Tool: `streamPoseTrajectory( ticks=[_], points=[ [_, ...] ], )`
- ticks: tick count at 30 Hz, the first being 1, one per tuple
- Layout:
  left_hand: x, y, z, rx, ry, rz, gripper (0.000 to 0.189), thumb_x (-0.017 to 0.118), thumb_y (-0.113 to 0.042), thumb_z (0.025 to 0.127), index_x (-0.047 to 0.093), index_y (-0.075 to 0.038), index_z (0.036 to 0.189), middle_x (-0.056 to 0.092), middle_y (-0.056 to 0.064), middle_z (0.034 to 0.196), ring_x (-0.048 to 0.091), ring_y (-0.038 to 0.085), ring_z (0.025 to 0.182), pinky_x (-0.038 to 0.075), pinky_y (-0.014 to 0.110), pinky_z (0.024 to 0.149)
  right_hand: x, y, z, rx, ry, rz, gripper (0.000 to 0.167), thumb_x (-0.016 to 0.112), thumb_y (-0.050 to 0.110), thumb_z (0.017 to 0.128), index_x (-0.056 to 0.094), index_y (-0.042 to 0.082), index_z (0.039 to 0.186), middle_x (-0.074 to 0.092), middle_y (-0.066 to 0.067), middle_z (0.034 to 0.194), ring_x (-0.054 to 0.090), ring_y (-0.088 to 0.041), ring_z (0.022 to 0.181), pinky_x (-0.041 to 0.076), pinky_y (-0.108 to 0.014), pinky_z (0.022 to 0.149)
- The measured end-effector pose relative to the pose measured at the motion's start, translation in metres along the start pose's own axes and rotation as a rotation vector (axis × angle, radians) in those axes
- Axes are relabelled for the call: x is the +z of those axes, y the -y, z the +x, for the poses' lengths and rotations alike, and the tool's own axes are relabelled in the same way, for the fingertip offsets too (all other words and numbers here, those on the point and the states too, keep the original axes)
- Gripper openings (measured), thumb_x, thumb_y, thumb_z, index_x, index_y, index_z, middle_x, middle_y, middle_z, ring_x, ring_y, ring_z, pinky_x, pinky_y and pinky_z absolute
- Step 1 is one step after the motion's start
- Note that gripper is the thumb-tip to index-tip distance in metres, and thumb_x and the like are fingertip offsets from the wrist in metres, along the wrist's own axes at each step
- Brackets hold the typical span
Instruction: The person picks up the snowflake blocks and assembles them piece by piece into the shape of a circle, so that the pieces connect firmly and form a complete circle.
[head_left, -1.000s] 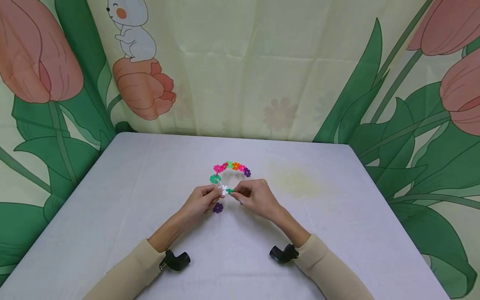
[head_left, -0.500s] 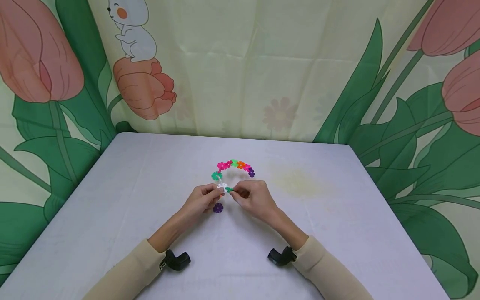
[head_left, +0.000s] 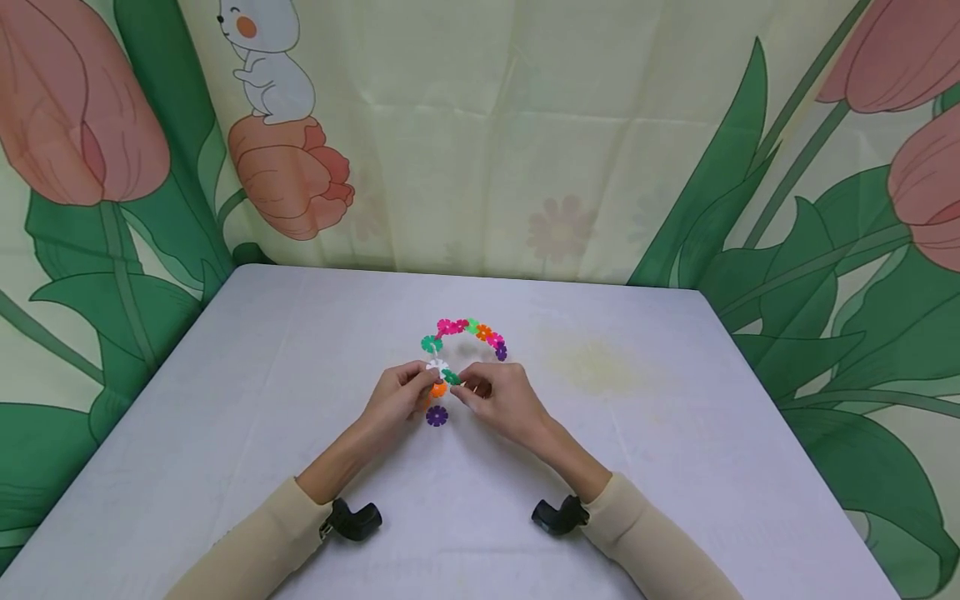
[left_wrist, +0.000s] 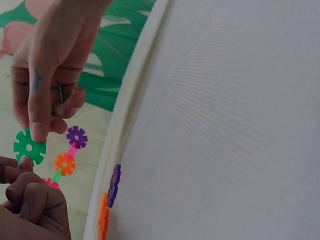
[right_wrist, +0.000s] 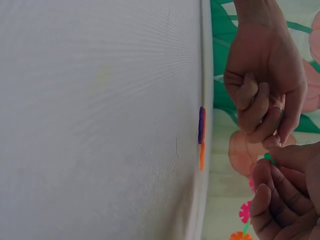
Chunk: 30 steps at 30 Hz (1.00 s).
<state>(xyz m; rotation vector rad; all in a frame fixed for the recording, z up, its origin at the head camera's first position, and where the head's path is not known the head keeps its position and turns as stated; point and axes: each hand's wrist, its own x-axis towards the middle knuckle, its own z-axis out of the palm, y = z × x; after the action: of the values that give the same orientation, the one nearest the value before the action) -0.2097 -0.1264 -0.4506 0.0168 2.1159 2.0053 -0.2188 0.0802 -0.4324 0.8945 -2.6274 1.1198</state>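
Note:
In the head view, my left hand (head_left: 397, 398) pinches a white flower-shaped interlocking disc (head_left: 437, 366) with notched edges. My right hand (head_left: 506, 398) holds a green disc (head_left: 451, 377) between thumb and finger, right at the white one's edge. In the left wrist view the green disc (left_wrist: 29, 147) shows nearly face-on under the right thumb. From the white disc a curved chain runs up and right: a second green disc (head_left: 431, 343), pink ones, light green, orange (head_left: 484, 332), pink, and a purple disc (head_left: 501, 352) at its end. Fingers hide part of the white disc.
On the white-covered table (head_left: 645, 467), a purple disc (head_left: 437, 416) and an orange disc (head_left: 438, 389) lie just below the hands. A printed curtain (head_left: 465, 150) with tulips hangs behind. Black wrist-worn devices (head_left: 356, 521) sit at both sleeves.
The chain has risen slightly, its purple end shifting a little right overall. The green disc in the right hand has turned to show more of its face, and more of the orange disc shows.

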Motion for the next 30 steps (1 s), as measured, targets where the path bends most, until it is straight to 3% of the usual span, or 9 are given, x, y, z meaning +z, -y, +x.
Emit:
streamPoseTrajectory(
  ticks=[5,10,21,30],
  points=[
    [-0.003,-0.003,0.001,-0.014,-0.026,-0.034,0.030,0.054,-0.025,0.110,0.060,0.004,0.110,0.042,-0.003,0.071,0.036,0.012,0.062,0.032,0.021,0.055,0.006,-0.003,0.002,0.132,0.204,-0.001,0.013,0.081,0.018,0.094,0.080,0.010,0.104,0.071,0.003,0.075,0.059,-0.007,0.066,0.051,-0.019,0.063],
    [-0.005,-0.003,0.001,-0.011,-0.012,-0.083,0.026,0.053,-0.023,0.111,0.059,0.003,0.107,0.041,-0.003,0.070,0.035,0.011,0.059,0.030,0.021,0.054,0.016,-0.006,0.006,0.165,0.352,-0.013,0.021,0.081,0.021,0.094,0.079,0.009,0.112,0.066,0.004,0.072,0.057,-0.009,0.066,0.047,-0.020,0.062],
    [-0.005,-0.003,0.001,0.003,0.011,-0.086,0.027,0.051,-0.022,0.111,0.056,0.004,0.106,0.040,-0.003,0.071,0.034,0.011,0.059,0.030,0.022,0.054,0.025,-0.003,0.009,0.145,0.383,-0.054,0.027,0.083,0.024,0.093,0.080,0.013,0.117,0.061,0.006,0.068,0.051,-0.008,0.063,0.039,-0.019,0.059],
    [-0.005,-0.002,0.001,0.012,0.008,-0.085,0.029,0.052,-0.022,0.111,0.057,0.006,0.107,0.040,-0.003,0.070,0.033,0.011,0.057,0.029,0.021,0.053,0.024,0.001,0.007,0.260,0.344,0.001,0.025,0.087,0.020,0.087,0.076,0.005,0.105,0.066,0.001,0.078,0.057,-0.012,0.071,0.049,-0.020,0.065]
  ],
)
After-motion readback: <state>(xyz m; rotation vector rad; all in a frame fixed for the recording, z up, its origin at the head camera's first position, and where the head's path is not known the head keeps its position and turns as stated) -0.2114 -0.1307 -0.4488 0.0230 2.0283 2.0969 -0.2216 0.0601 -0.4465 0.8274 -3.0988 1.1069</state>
